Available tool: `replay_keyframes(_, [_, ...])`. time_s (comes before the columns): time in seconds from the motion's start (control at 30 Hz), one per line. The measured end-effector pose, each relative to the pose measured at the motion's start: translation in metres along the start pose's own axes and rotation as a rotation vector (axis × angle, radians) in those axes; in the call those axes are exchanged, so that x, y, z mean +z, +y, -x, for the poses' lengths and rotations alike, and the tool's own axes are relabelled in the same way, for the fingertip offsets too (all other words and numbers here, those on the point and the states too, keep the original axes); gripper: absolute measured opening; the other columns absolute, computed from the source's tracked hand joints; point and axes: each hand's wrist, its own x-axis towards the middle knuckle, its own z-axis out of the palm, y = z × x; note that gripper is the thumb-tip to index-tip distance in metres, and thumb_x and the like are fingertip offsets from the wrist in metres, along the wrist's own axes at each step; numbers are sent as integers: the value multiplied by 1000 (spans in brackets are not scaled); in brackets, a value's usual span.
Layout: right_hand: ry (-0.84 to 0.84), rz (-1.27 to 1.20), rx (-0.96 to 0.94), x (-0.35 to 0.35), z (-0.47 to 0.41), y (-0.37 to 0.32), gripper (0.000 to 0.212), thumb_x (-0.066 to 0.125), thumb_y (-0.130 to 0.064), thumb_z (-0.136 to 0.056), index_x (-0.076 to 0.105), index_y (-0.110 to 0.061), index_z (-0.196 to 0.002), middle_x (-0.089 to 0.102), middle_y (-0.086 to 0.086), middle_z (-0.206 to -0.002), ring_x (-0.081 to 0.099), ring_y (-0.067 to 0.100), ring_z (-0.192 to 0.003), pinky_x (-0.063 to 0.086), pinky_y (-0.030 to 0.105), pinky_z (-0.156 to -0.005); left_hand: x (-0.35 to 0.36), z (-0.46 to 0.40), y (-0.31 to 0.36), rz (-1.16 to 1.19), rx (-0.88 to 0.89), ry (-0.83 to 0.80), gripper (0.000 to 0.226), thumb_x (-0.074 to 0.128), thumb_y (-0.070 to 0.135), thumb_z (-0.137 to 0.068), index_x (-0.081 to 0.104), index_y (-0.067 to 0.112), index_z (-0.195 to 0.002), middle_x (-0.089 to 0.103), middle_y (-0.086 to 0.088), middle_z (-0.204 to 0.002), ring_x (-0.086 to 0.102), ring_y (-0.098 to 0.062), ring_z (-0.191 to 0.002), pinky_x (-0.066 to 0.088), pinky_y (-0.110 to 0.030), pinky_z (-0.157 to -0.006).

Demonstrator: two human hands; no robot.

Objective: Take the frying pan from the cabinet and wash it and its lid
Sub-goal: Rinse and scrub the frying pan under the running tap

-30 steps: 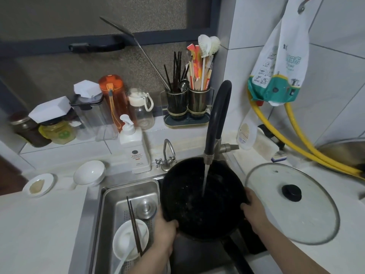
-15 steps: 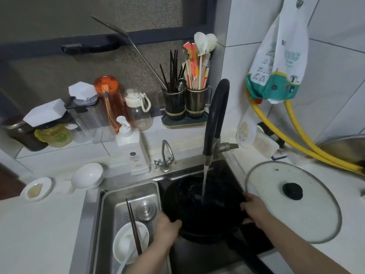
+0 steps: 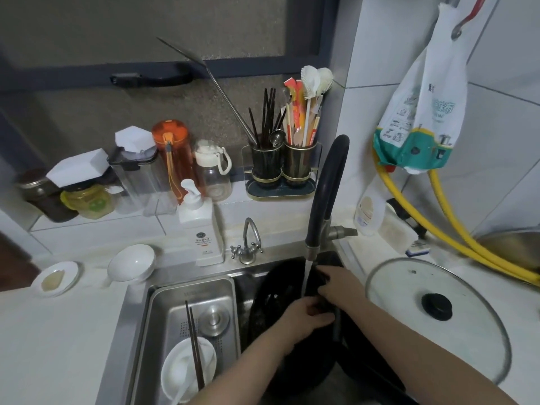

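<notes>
Kitchen sink seen from above, left to right. A small saucer point(image 3: 55, 278) and a white bowl point(image 3: 131, 263) sit on the counter point(image 3: 52, 346) at far left, with a soap dispenser point(image 3: 201, 229) standing behind the sink's rim. In the left compartment, a steel tray point(image 3: 187, 305) holds a white dish point(image 3: 187, 369) crossed by chopsticks point(image 3: 194, 343). In the right compartment, the black frying pan point(image 3: 268, 311) stands tilted on edge, under a thin stream from the black faucet point(image 3: 327, 194). My left hand point(image 3: 304, 317) is curled against the pan's inner face beneath the stream; I cannot tell whether it grips the pan or only presses on it. My right hand point(image 3: 339, 283) lies just beyond it, fingers bent over the pan's upper rim, apparently grasping it. The two hands are nearly touching. The glass lid point(image 3: 438, 325), with its black knob up, lies flat on the counter to the right of the sink, apart from both hands. Yellow hoses point(image 3: 455, 229) run along the wall behind it.
</notes>
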Motion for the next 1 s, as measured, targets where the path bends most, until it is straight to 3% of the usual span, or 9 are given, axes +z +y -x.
replay_keyframes(0.07, [12, -2, -29, 2, 2, -8, 52, 61, -22, -79, 52, -33, -129, 57, -2, -131, 54, 20, -118, 47, 33, -94, 6, -5, -4, 23, 33, 43, 20, 68, 11, -85, 65, 17, -104, 70, -2, -99, 64, -4, -82, 51, -11, -75])
replay_keyframes(0.13, [30, -27, -57, 4, 4, -14, 23, 61, -23, -77, 63, -38, -93, 65, -3, -105, 59, 19, -100, 51, 34, -83, 9, -9, -5, 43, 52, 101, 19, 69, 10, -84, 65, 16, -102, 71, -7, -103, 67, -4, -85, 51, -14, -79])
replay_keyframes(0.2, [41, -52, -66, 6, 6, -19, 21, 62, -23, -75, 51, -39, -68, 58, -8, -82, 59, 18, -88, 50, 32, -73, 11, -10, -2, 15, 92, 152, 23, 67, 3, -84, 65, 8, -106, 68, -1, -94, 66, 9, -70, 50, -8, -73])
replay_keyframes(0.33, [93, -109, -66, 8, 7, -25, 10, 66, -24, -75, 64, -33, -79, 64, -4, -86, 62, 19, -87, 51, 31, -72, 12, -11, 4, -93, 133, 290, 14, 62, 7, -88, 65, 21, -87, 56, 12, -75, 59, 3, -71, 53, -14, -76])
replay_keyframes(0.4, [44, -181, -97, 7, 3, -26, 9, 68, -27, -76, 63, -35, -76, 64, -6, -87, 62, 17, -89, 51, 32, -79, 5, -10, 3, -139, 133, 342, 13, 58, 3, -88, 70, 9, -86, 56, 9, -71, 56, 4, -63, 49, -7, -67])
replay_keyframes(0.53, [-107, -341, -173, 5, -6, -26, 32, 70, -17, -79, 69, -17, -111, 64, 0, -121, 57, 15, -115, 39, 24, -99, -22, -9, -3, 176, -25, 381, 19, 59, 5, -87, 61, 13, -69, 59, -3, -64, 54, -10, -53, 40, -19, -47])
replay_keyframes(0.73, [-113, -817, -124, 4, -2, -22, 26, 65, -10, -86, 67, -4, -111, 67, 10, -116, 63, 9, -87, 51, 7, -71, -35, -13, 25, 614, -81, 285, 19, 54, -3, -91, 62, 3, -75, 67, -4, -53, 64, -11, -42, 48, -17, -38])
replay_keyframes(0.87, [-89, -791, -166, -3, 6, -13, 22, 58, -10, -90, 67, 0, -109, 67, 12, -102, 60, 4, -76, 48, 2, -62, -34, -20, 38, 736, -183, 282, 13, 53, 1, -93, 63, 3, -85, 69, -7, -57, 66, -18, -52, 52, -21, -39])
replay_keyframes(1.0, [-101, -737, -215, -2, 11, 3, 31, 60, 1, -85, 67, -16, -110, 65, 10, -116, 62, 17, -104, 50, 10, -81, -34, -28, 51, 752, -249, 283, 20, 49, -3, -93, 60, 1, -77, 65, -12, -60, 63, -25, -56, 52, -23, -36])
